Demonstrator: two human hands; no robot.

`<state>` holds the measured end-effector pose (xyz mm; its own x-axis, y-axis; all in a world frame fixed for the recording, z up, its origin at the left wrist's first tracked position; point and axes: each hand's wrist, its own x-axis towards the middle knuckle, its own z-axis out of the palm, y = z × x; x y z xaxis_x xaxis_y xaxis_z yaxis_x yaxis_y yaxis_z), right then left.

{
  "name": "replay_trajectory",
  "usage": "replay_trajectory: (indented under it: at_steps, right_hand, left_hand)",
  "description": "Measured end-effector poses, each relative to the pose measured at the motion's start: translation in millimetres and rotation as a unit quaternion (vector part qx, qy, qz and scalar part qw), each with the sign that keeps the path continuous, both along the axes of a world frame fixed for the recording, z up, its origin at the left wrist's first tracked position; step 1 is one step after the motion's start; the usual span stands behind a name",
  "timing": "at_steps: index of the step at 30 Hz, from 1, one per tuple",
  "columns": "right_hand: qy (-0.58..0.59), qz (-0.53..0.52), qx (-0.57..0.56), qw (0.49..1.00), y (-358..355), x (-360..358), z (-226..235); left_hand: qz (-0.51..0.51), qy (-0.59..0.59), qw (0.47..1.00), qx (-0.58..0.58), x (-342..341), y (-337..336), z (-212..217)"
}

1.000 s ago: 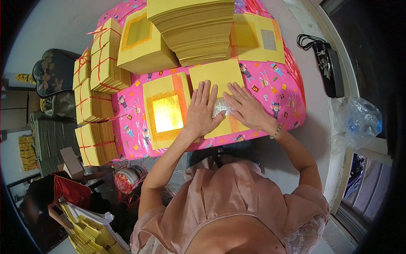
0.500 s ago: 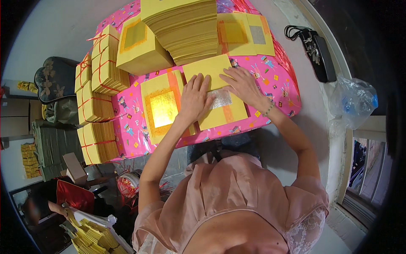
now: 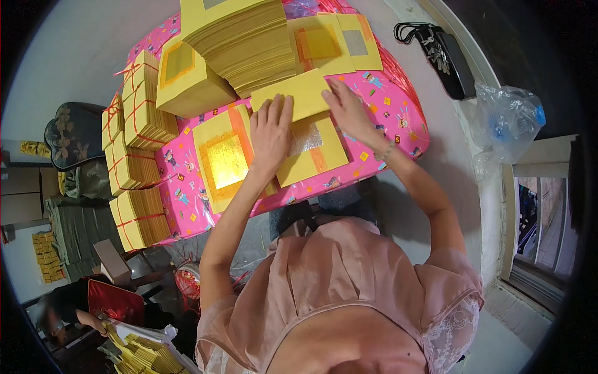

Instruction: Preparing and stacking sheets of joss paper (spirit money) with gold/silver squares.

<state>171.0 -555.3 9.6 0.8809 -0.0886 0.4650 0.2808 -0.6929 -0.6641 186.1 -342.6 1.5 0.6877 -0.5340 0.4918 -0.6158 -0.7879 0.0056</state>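
Both your hands lie flat and open, gripping nothing: left hand [image 3: 271,134] and right hand [image 3: 350,111] press a yellow paper sheet [image 3: 298,100] being folded over the silver-foil sheet [image 3: 311,149], just right of the gold-foil sheet [image 3: 223,161]; next looks like creasing that fold.
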Motion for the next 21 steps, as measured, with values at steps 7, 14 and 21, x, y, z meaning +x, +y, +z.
replay_trajectory:
  at_steps: [7, 14, 21]
  right_hand:
    - [0.149, 0.078, 0.424, 0.89, -55, -25, -10]
    - [0.169, 0.017, 0.405, 0.898, -139, -70, -41]
    - [0.137, -0.103, 0.047, 0.984, -139, -84, -75]
  left_hand:
    - [-0.089, 0.027, 0.994, -0.06, -32, -32, 17]
    - [-0.097, 0.151, 0.968, -0.174, -68, -3, 7]
    - [-0.105, 0.249, 0.951, -0.153, -87, 15, 8]
